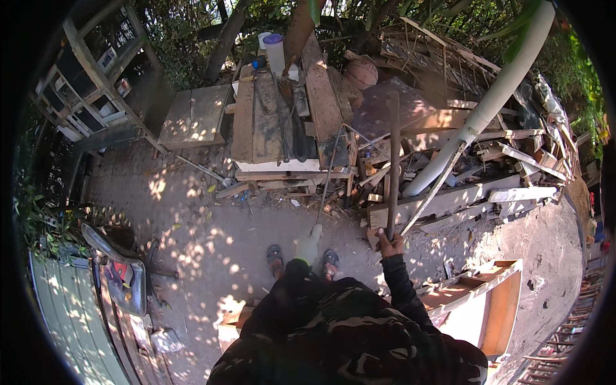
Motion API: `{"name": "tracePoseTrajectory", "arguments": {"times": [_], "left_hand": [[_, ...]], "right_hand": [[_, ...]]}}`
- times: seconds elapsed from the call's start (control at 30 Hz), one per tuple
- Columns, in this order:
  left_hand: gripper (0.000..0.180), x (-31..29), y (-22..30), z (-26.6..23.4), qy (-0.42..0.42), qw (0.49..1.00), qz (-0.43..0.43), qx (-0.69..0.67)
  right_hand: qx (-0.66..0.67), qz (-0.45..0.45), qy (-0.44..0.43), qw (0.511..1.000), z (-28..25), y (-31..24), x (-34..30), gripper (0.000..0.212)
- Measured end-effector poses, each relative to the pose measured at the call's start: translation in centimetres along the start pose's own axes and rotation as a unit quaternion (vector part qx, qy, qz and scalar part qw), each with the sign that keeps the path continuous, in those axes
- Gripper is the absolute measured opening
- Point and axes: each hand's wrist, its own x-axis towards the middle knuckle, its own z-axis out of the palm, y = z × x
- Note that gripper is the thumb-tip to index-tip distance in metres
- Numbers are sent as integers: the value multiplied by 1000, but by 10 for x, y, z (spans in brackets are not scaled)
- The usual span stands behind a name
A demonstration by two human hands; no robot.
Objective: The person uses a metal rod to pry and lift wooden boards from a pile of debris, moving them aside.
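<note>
My right hand (389,244), bare below a dark sleeve, is wrapped round the lower end of a long brown wooden stick (393,163). The stick stands nearly upright in front of the scrap pile. In front of my body my left hand (308,244), in a pale glove, is closed on the near end of a thin bent rod (330,173). The rod reaches forward to the front edge of a low plank-topped stand (269,144) and bends sharply at its far end. Glare washes out the fingers of the glove.
Broken boards (475,186) and a thick pale pipe (478,119) fill the right side. A ball (361,74) lies behind. An orange-brown wooden frame (504,308) is near my right. At left are a seat-like object (125,282) and a green panel (70,314).
</note>
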Motion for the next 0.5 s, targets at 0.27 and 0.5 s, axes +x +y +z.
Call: {"name": "tracePoseTrajectory", "arguments": {"times": [0.27, 0.5], "left_hand": [[28, -39, 44, 15, -19, 993, 47, -111], [24, -64, 62, 46, -31, 986, 161, 6]], "right_hand": [[-4, -2, 57, 998, -73, -12, 17, 28], [-62, -29, 131, 989, -88, 33, 3, 26]]}}
